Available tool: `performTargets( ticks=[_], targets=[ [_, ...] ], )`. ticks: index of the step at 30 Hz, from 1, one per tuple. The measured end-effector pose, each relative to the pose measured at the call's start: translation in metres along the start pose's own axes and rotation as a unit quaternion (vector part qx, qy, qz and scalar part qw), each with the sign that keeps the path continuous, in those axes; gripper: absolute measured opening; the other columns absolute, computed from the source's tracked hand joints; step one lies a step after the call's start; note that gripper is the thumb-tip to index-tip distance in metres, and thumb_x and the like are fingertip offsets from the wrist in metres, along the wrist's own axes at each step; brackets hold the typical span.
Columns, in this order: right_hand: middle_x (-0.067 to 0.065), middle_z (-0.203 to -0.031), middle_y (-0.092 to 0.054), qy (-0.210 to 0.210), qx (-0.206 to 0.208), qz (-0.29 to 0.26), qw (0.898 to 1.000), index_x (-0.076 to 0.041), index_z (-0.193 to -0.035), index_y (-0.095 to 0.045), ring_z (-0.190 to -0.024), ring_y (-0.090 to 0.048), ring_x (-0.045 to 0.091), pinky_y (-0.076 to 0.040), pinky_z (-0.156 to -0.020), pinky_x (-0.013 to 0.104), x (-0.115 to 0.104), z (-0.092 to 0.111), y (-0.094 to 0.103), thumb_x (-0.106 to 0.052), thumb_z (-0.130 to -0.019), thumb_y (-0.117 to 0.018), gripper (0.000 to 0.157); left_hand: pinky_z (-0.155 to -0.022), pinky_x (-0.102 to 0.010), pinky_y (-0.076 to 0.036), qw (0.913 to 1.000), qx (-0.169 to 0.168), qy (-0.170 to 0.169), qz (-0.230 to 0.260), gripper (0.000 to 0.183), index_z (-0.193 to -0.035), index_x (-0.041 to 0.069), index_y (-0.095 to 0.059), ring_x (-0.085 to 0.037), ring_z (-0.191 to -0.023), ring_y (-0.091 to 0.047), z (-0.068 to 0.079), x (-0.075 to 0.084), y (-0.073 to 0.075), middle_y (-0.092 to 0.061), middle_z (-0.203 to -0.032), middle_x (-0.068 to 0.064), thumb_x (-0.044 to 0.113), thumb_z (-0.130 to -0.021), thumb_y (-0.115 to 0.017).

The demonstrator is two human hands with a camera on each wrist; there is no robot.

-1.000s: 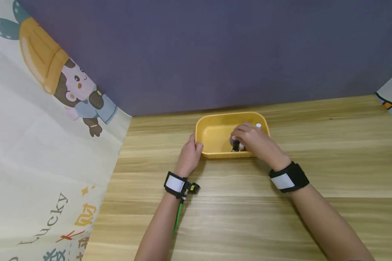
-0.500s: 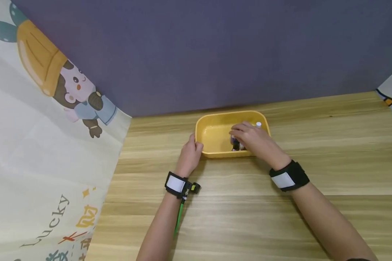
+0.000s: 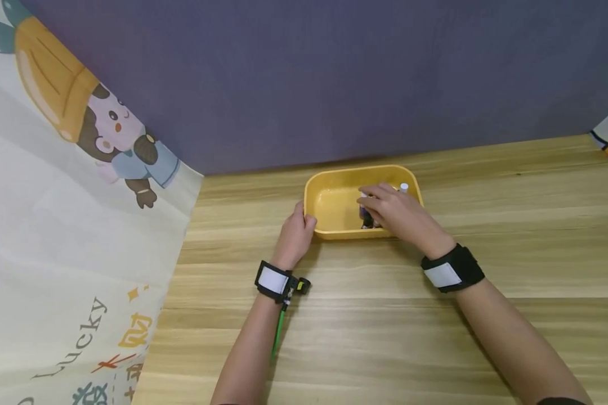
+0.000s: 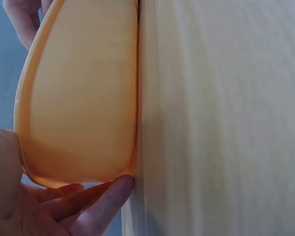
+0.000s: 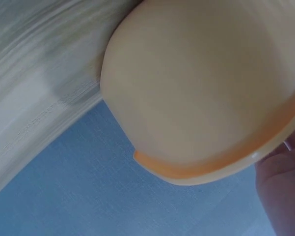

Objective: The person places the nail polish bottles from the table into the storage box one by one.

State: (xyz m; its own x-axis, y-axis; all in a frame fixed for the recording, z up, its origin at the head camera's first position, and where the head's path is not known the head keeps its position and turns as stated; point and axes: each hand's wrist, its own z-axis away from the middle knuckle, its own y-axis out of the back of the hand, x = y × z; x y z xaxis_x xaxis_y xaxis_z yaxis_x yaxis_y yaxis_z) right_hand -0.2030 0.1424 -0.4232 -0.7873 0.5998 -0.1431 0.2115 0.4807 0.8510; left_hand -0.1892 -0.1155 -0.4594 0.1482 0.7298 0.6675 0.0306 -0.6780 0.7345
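A yellow plastic tub stands on the wooden table. My left hand grips its left end, thumb over the rim; in the left wrist view the fingers curl under the tub's side. My right hand reaches into the tub's right half, its fingers round a small purple bottle with a white top. Below those fingers lie small dark items, partly covered by the hand. A white cap shows at the back right corner. In the right wrist view the tub wall hides the fingertips.
A dark purple-grey panel rises right behind the tub. Along the left edge hangs a white printed sheet with a cartoon figure. The wooden table extends to both sides and in front.
In the tub, the purple bottle has come up more upright between my right fingers, and that hand has shifted slightly. My left hand keeps its grip on the tub. The head view tilts slightly.
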Motion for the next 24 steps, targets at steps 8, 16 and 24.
performTargets(
  ticks=[8,16,24],
  targets=[
    [0.015,-0.124,-0.053,0.004,0.013,-0.007,1.0,-0.006,-0.11,-0.064,-0.107,-0.051,0.029,-0.047,-0.08,0.04,0.001,-0.001,0.003,-0.011,-0.083,-0.061,0.028,-0.054,-0.03,-0.041,1.0,-0.007,0.006,-0.001,0.047,-0.136,0.01,-0.036,-0.016,-0.062,-0.05,0.0,0.001,0.004,-0.055,-0.083,-0.003,0.028,-0.093,-0.036],
    [0.014,-0.121,-0.054,0.0,0.009,0.003,1.0,-0.006,-0.111,-0.064,-0.107,-0.051,0.027,-0.047,-0.079,0.039,0.001,0.0,0.009,-0.012,-0.082,-0.062,0.029,-0.072,-0.029,-0.047,0.9999,-0.008,0.01,0.01,0.053,-0.138,0.01,-0.036,-0.013,-0.085,-0.059,0.002,0.002,0.014,-0.058,-0.113,-0.006,0.042,-0.095,-0.034],
    [0.018,-0.126,-0.05,0.001,0.021,0.004,1.0,-0.004,-0.114,-0.062,-0.112,-0.048,0.03,-0.044,-0.087,0.041,0.001,0.002,0.014,-0.013,-0.082,-0.062,0.033,-0.083,-0.033,-0.045,0.9991,0.027,0.018,-0.028,0.065,-0.14,0.008,-0.032,-0.017,-0.104,-0.056,0.004,0.01,0.038,-0.045,-0.136,-0.011,0.054,-0.093,-0.031]
  ],
)
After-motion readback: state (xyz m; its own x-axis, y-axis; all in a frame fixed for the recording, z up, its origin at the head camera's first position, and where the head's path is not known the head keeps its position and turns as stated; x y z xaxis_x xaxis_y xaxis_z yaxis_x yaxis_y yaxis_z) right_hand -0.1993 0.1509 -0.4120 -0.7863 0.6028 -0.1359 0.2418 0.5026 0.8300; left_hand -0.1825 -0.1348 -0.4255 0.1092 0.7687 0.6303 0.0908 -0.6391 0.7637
